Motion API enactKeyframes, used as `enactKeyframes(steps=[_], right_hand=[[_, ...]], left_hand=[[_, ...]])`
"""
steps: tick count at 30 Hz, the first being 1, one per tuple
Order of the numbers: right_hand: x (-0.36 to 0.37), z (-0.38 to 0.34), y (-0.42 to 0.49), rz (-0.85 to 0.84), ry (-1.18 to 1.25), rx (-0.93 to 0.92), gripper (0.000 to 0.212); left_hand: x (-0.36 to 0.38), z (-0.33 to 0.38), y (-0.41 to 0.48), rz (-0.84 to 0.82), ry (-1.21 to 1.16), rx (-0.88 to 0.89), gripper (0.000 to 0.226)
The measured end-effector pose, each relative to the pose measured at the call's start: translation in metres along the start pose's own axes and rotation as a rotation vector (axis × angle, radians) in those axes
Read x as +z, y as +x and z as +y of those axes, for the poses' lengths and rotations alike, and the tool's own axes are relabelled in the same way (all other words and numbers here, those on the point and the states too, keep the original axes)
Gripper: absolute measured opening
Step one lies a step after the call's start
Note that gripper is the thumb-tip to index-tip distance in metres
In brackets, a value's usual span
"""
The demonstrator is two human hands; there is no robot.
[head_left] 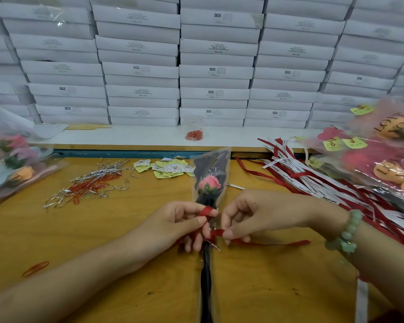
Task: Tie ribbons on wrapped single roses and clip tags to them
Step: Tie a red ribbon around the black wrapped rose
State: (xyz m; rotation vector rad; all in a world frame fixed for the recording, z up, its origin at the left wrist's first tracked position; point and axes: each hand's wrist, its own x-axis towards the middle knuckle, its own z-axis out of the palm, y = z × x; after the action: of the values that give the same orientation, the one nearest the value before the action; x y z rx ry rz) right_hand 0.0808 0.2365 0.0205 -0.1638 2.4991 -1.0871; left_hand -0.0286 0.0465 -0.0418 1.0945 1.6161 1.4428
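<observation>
A wrapped single rose, pink bloom in a clear and black sleeve, lies upright in the view on the yellow table, stem toward me. A red ribbon circles the stem below the bloom. My left hand pinches a loop of that ribbon over its forefinger. My right hand pinches the other part of the ribbon at the stem, and a loose tail trails off to the right. Yellow and white tags lie in a heap behind the rose.
Silver twist ties and red clips are scattered at left. Red and white ribbons pile at right under wrapped roses. More wrapped roses lie far left. A cup of red clips stands on the white ledge before stacked white boxes.
</observation>
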Motion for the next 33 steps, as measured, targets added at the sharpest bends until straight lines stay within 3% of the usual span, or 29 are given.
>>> enactKeyframes(steps=[6, 11, 15, 23, 33], right_hand=[[0.002, -0.003, 0.004, 0.075, 0.179, -0.034, 0.012], [0.01, -0.003, 0.009, 0.151, 0.283, -0.027, 0.009], [0.014, -0.005, 0.012, 0.249, 0.302, -0.052, 0.008], [0.017, -0.006, 0.012, 0.285, 0.321, -0.063, 0.006], [0.018, -0.008, 0.011, 0.318, 0.24, -0.149, 0.016]], left_hand=[[0.003, 0.0, -0.002, 0.011, 0.216, -0.008, 0.028], [0.006, 0.005, -0.005, -0.041, 0.222, 0.01, 0.023], [0.004, 0.004, -0.006, -0.049, 0.217, 0.045, 0.017], [0.004, -0.003, -0.003, -0.012, 0.238, 0.049, 0.043], [0.004, -0.003, -0.003, 0.049, 0.173, 0.041, 0.028]])
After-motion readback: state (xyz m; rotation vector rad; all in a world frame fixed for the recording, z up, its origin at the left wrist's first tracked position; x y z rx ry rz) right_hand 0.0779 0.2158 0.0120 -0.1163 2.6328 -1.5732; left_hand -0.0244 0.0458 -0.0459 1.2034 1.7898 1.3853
